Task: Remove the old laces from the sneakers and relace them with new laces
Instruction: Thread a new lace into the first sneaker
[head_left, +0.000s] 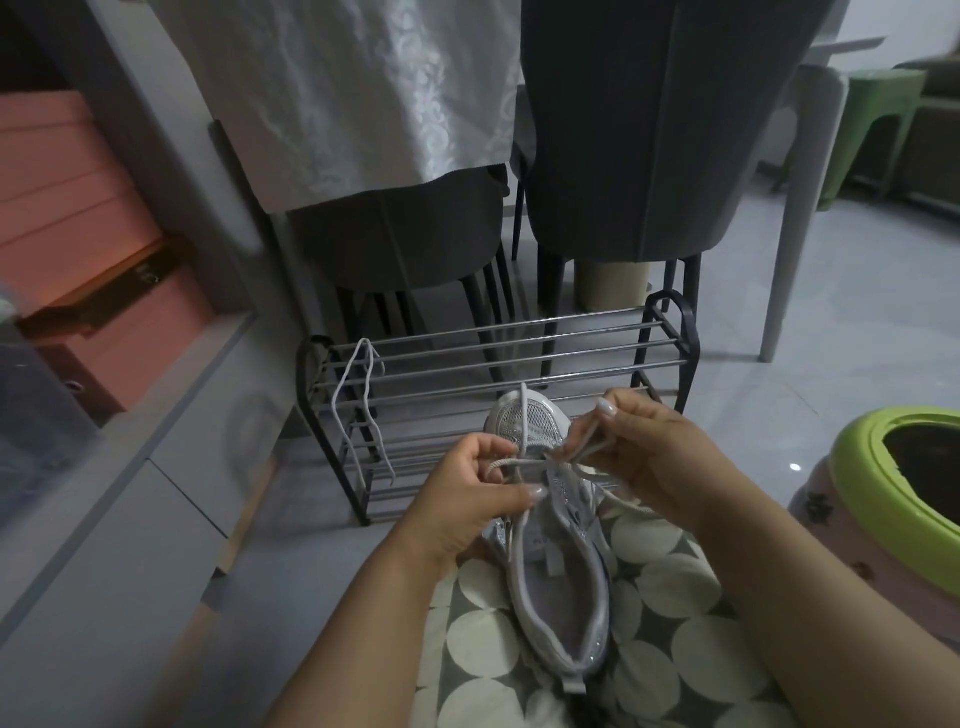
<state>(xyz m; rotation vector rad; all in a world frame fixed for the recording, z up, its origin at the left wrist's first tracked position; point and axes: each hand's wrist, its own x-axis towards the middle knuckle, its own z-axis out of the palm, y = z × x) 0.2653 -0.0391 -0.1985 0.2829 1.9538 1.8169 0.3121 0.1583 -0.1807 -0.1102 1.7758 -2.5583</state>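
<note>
Both the left hand (480, 486) and the right hand (641, 449) pinched the limp, light shoelace (524, 415) over the soft mesh sneaker (558, 587) between them, best gripped near its stiff tip.

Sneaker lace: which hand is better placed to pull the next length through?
Probably right. The right hand already pinches lace strands rising from the sneaker eyelets, with open space to pull. The left hand grips lace against the upper, steadying it.

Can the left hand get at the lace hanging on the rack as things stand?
Probably not yet: the left hand is pinching the lace on the sneaker. The path to the hanging lace on the rack looks open.
</note>
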